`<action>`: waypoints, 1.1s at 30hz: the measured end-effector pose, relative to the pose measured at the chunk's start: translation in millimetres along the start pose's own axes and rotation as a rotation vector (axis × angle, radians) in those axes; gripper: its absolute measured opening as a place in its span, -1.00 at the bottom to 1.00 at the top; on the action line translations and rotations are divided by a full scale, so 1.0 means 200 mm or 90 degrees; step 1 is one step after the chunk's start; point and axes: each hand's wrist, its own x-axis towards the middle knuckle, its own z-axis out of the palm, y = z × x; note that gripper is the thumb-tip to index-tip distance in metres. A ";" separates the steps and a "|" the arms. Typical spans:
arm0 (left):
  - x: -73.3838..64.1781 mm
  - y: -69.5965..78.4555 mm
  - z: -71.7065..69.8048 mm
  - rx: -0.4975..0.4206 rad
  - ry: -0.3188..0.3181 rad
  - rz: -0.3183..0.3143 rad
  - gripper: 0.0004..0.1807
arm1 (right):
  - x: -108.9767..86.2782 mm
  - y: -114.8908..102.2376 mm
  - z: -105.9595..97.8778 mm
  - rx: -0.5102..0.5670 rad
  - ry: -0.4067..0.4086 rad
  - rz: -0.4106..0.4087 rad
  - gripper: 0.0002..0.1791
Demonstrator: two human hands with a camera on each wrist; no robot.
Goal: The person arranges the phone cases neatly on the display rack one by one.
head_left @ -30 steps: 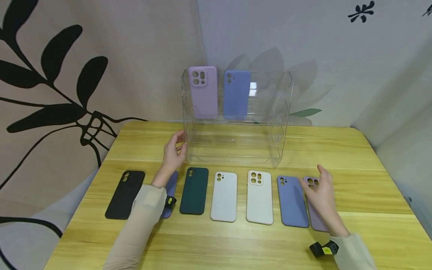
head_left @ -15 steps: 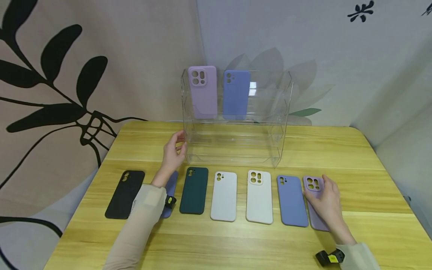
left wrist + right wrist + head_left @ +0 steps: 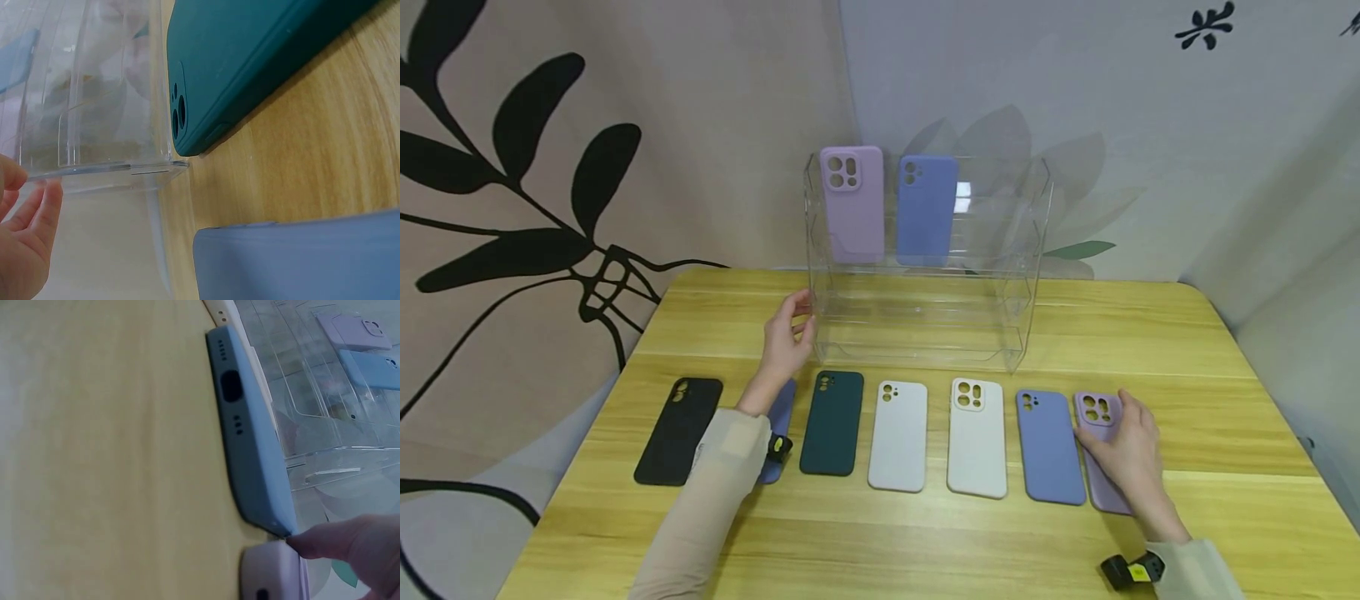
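My left hand [image 3: 784, 343] pinches the left side edge of a clear acrylic display rack [image 3: 917, 357], thumb and fingers on either side of the panel in the left wrist view. At the right end of a row of phone cases, my right hand [image 3: 1129, 458] grips a purple phone case [image 3: 1099, 432] lying on the table, its thumb at the left edge and fingers along the right. A blue phone case [image 3: 1051, 450] lies close beside it. On the rack's upper tier stand a lilac phone case [image 3: 861, 218] and a blue-violet one [image 3: 927, 218].
Leftward along the row lie a cream phone case [image 3: 977, 450], a white one [image 3: 898, 446], a dark green one [image 3: 832, 429] and a black one [image 3: 676, 437]. My left forearm partly covers another blue case [image 3: 782, 410]. Behind the wooden table [image 3: 1150, 333] hangs patterned fabric.
My right hand has moved slightly right and down, its thumb and fingers coming onto the purple phone case's edges. The left hand stays at the rack.
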 end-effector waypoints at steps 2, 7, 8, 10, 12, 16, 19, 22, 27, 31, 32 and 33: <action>0.00 -0.02 0.00 0.000 -0.002 0.000 -0.59 | 0.01 0.00 0.00 -0.008 -0.014 0.011 -0.02; -0.01 -0.03 -0.01 0.012 -0.009 0.001 -0.59 | 0.03 0.00 -0.01 -0.019 -0.048 0.042 0.03; -0.01 -0.03 -0.01 0.013 -0.010 0.003 -0.59 | 0.03 -0.01 -0.01 -0.020 -0.051 0.047 0.04; -0.01 -0.02 -0.01 0.011 -0.012 0.004 -0.59 | 0.04 -0.01 -0.01 -0.022 -0.056 0.052 0.06; 0.00 -0.02 -0.01 0.008 -0.012 0.004 -0.59 | 0.05 -0.01 -0.01 -0.021 -0.058 0.055 0.07; 0.00 -0.02 -0.01 0.001 -0.011 -0.003 -0.59 | 0.05 0.00 -0.01 -0.018 -0.060 0.056 0.09; -0.01 -0.01 0.00 -0.003 -0.009 -0.009 -0.58 | 0.06 0.00 -0.02 -0.012 -0.059 0.055 0.09; 0.00 0.01 0.00 -0.003 -0.006 -0.012 -0.58 | 0.05 0.01 -0.03 -0.005 -0.049 0.039 0.09; -0.01 0.14 -0.02 0.004 -0.010 -0.010 -0.60 | 0.06 0.00 -0.04 0.008 -0.007 -0.015 0.09; -0.01 0.20 -0.03 0.005 -0.012 -0.008 -0.61 | 0.07 -0.01 -0.07 0.016 0.030 -0.054 0.06; -0.01 0.20 -0.04 0.004 -0.013 -0.008 -0.61 | 0.08 -0.02 -0.07 0.018 0.037 -0.060 0.05; -0.01 0.21 -0.04 0.004 -0.012 -0.008 -0.61 | 0.08 -0.02 -0.08 0.021 0.044 -0.065 0.05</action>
